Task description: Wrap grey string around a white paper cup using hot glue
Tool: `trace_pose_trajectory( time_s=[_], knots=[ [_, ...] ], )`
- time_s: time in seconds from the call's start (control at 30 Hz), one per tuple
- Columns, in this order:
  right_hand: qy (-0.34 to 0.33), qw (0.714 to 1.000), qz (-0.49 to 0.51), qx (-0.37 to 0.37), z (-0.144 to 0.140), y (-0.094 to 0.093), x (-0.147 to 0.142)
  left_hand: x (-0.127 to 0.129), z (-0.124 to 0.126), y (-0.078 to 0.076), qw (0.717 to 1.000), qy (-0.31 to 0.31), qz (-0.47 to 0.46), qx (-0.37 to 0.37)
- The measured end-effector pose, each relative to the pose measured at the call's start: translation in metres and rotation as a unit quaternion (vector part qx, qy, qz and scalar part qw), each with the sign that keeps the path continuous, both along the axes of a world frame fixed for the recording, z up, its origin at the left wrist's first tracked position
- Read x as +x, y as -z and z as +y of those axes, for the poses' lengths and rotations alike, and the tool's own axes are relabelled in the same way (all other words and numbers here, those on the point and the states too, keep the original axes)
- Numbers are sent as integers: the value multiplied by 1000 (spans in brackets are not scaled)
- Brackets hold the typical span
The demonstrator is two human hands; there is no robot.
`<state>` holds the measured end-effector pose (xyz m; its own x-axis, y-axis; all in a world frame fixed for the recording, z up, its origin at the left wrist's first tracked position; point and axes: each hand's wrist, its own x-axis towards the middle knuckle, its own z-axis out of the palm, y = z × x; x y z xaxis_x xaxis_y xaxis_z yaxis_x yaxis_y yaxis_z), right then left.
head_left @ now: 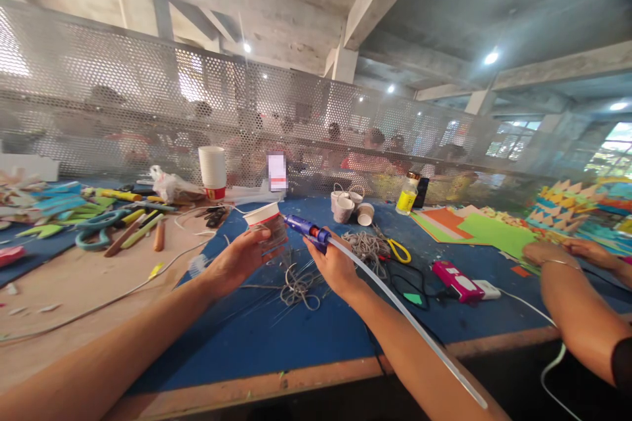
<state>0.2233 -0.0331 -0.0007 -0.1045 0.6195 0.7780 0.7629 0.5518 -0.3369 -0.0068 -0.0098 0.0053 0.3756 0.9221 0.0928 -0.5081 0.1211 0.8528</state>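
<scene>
Counts on the blue tabletop

Two hands of the wearer: the left hand holds one paper cup, the right hand one blue glue gun. One white stack of cups at upper left; three small twine-wrapped cups at centre; one yellow-labelled bottle; one pink-and-white device.

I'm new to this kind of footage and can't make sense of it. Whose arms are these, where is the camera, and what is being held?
There is one picture, from a camera worn on a person's head, looking forward and down. The left hand holds a paper cup. The right hand holds a blue glue gun with a long glue stick trailing back. The gun's tip is at the cup. On the blue table lie tangled string, more small cups and a stack of cups. The arm at the right belongs to another person.
</scene>
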Motion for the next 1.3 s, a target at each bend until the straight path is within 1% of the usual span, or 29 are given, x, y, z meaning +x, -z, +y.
trace_pose_trajectory(
  time_s=[0.07, 0.17, 0.23, 0.33, 0.37, 0.4, 0.47, 0.5, 0.57, 0.63, 0.67, 0.73, 0.83, 0.9, 0.97, 1.0, 1.07, 1.13, 1.17, 1.2, 1.3],
  knots=[
    [-11, 999, 38, -24, 2, -1, 0, 0, -2, -2, 1000, -3, -4, 0],
    [-36, 985, 126, -110, 10, -4, 5, 2, -5, -5, 1000, -14, 1, -1],
    [-56, 963, 189, -182, 20, -3, 10, 3, -6, -6, 1000, -18, 6, 0],
    [-75, 924, 272, -259, 37, 6, 19, 4, -8, -7, 1000, -23, 5, 3],
    [-73, 909, 292, -288, 42, 9, 21, 4, -9, -8, 1000, -26, 5, 1],
    [-75, 900, 296, -309, 46, 12, 23, 5, -9, -8, 999, -32, 4, -1],
    [-75, 898, 292, -321, 52, 16, 26, 5, -9, -8, 999, -45, 5, -4],
    [-73, 902, 284, -317, 53, 16, 27, 6, -9, -8, 999, -52, 6, -4],
    [-54, 924, 236, -297, 53, 16, 29, 6, -8, -7, 998, -62, 12, 2],
    [-14, 948, 152, -278, 51, 16, 28, 7, -7, -5, 998, -66, 18, 8],
    [10, 956, 112, -273, 50, 17, 27, 7, -6, -3, 997, -70, 24, 14],
    [64, 961, 57, -264, 48, 20, 23, 8, -5, -1, 995, -84, 41, 28],
    [136, 962, 6, -236, 45, 26, 17, 10, -5, -1, 993, -95, 63, 36],
    [158, 966, -17, -203, 41, 26, 14, 12, -8, -2, 992, -95, 75, 36],
    [137, 978, -16, -154, 35, 20, 10, 14, -11, -4, 991, -101, 82, 42],
    [105, 987, -7, -124, 31, 15, 7, 14, -12, -5, 990, -107, 86, 44],
    [-4, 993, 46, -108, 21, 2, -1, 15, -14, -5, 988, -112, 98, 48],
    [-134, 981, 73, -122, 10, -11, -13, 15, -14, -4, 986, -114, 112, 53],
    [-172, 975, 72, -122, 5, -16, -19, 16, -14, -3, 984, -120, 117, 54],
    [-190, 972, 65, -119, 1, -19, -26, 16, -15, -2, 985, -114, 116, 64],
    [-161, 978, 62, -120, -3, -22, -40, 16, -15, 0, 985, -104, 106, 85]
  ],
)
